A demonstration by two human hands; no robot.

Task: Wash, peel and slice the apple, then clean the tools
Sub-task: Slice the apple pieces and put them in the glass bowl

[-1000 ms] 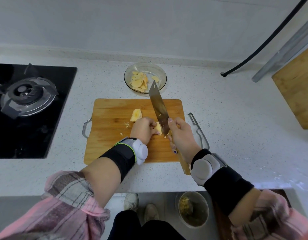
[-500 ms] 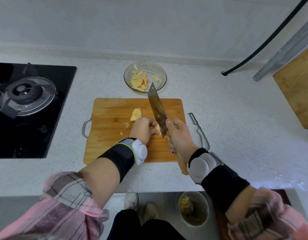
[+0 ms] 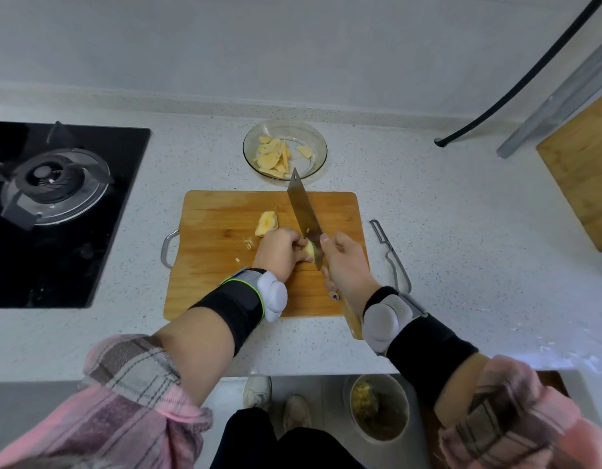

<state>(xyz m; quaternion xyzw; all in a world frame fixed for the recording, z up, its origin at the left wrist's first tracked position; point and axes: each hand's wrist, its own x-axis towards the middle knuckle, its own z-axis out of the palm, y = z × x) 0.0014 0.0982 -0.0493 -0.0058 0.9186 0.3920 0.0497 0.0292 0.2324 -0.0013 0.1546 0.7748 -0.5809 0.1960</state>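
On the wooden cutting board (image 3: pixel 221 275), my left hand (image 3: pixel 280 252) holds down a peeled apple piece (image 3: pixel 309 252) with curled fingers; most of the piece is hidden under them. My right hand (image 3: pixel 345 265) grips the wooden handle of a cleaver (image 3: pixel 303 211), whose blade stands against the apple piece right beside my left fingers. A second peeled apple chunk (image 3: pixel 266 224) lies on the board just beyond my left hand. A glass bowl (image 3: pixel 315 138) behind the board holds several apple slices.
A metal peeler (image 3: pixel 391 255) lies on the counter right of the board. A gas hob (image 3: pixel 52 211) fills the left side. Another wooden board (image 3: pixel 584 164) leans at the far right. A bin (image 3: pixel 377 407) with scraps stands on the floor below the counter edge.
The cleaver and my right hand have shifted slightly forward and down against the apple piece. My left hand has stayed in place on the piece.
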